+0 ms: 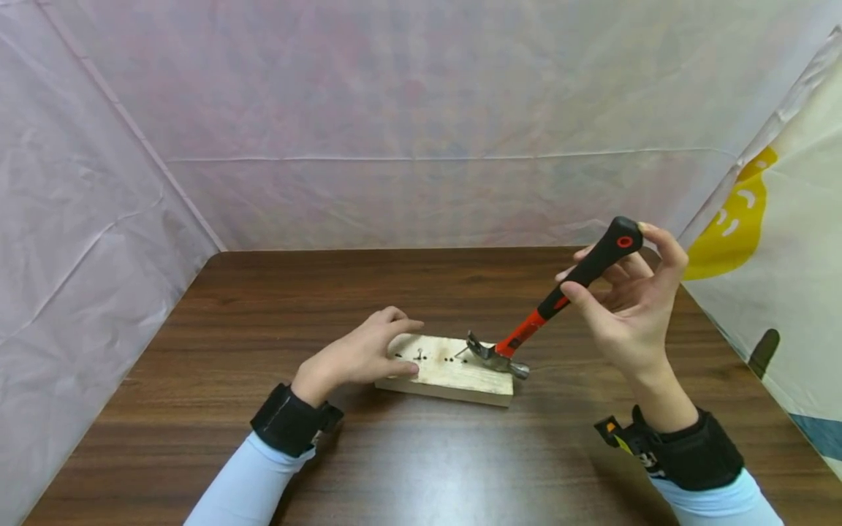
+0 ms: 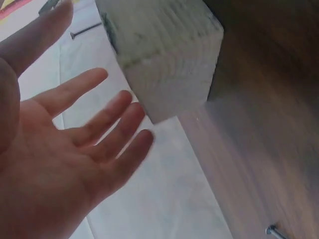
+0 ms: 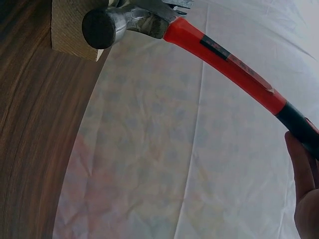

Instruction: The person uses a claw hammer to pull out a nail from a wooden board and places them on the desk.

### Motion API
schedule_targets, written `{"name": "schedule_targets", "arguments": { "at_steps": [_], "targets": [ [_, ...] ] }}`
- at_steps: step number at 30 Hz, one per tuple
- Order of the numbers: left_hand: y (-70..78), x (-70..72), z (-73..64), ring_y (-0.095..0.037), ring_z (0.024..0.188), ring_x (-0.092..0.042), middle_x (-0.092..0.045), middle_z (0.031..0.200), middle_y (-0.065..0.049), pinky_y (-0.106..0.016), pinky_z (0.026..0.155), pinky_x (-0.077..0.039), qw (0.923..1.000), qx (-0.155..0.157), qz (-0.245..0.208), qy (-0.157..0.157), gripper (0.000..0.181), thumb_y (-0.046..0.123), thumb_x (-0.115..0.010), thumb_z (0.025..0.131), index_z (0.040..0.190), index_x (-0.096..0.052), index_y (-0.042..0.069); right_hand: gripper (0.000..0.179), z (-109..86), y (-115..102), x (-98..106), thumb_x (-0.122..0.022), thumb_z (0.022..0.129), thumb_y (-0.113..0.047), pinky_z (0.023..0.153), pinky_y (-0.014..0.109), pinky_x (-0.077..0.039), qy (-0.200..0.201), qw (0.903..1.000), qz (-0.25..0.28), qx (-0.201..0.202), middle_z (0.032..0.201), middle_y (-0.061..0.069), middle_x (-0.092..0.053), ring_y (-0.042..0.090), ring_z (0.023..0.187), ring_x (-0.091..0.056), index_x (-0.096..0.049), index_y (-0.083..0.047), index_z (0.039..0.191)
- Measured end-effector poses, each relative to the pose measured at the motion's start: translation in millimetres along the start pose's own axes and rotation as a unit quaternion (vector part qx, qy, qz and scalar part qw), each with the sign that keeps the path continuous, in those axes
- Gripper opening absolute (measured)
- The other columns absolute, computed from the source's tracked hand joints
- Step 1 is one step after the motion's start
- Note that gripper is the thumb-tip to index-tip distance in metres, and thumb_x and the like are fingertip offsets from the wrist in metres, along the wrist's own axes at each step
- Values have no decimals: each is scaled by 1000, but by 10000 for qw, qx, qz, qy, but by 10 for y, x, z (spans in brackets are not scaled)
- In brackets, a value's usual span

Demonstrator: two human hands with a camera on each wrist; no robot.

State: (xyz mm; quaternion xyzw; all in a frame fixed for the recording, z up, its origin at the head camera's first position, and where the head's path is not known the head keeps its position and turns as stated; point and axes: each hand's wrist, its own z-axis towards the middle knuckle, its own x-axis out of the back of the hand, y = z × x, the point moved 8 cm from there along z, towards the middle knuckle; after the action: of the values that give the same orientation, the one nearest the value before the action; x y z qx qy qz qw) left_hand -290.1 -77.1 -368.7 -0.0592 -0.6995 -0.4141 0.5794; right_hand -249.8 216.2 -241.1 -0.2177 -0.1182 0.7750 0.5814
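A pale wooden block [image 1: 454, 380] lies on the table, with several dark spots on its top. My left hand [image 1: 362, 351] is at the block's left end, thumb on the near side and index finger on the far side. In the left wrist view its fingers [image 2: 75, 94] are spread and fairly straight. My right hand [image 1: 634, 307] holds a claw hammer [image 1: 526, 329] by its black grip, thumb below and index finger at the butt. The hammer's head rests on the block's right part, claw beside a slanted nail [image 1: 463, 351]. Another nail [image 1: 419, 354] stands nearer my left hand.
The brown wooden table [image 1: 263, 307] reaches back to a whitish sheet [image 1: 421, 197]. More sheeting hangs at both sides, the right one with a yellow print [image 1: 730, 226]. In the left wrist view a nail-like metal piece [image 2: 272, 230] shows at the bottom right.
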Motion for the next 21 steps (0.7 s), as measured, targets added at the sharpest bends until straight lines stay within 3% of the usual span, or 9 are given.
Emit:
{"name": "schedule_targets", "arguments": {
  "at_steps": [9,15,21],
  "targets": [
    [203,5,90,-28,128,-52,-59,136,-11,-54,108,-39,9930,-882,-108,777,53,27,-75,96,140,-58,3,79,1,2,-10,-81,76,19,70,34,-61,-29,10000,-29,23,102,29,-64,35,82,-71,-31,3,135],
    [318,-28,142,-26,126,-57,-63,134,-13,-44,107,-43,9802,-1501,-305,1256,50,17,-77,94,136,-58,-1,79,1,-8,-21,-80,75,21,69,33,-61,32,10000,16,31,102,30,-64,36,81,-71,-30,3,134],
    [407,-92,180,-28,119,-63,-65,129,-18,-40,101,-50,9710,-1891,-380,1410,55,13,-77,94,140,-53,-4,79,11,-42,-38,-81,75,19,68,32,-60,38,9997,-149,188,100,30,-64,34,79,-71,-30,4,133]
  ]
}}
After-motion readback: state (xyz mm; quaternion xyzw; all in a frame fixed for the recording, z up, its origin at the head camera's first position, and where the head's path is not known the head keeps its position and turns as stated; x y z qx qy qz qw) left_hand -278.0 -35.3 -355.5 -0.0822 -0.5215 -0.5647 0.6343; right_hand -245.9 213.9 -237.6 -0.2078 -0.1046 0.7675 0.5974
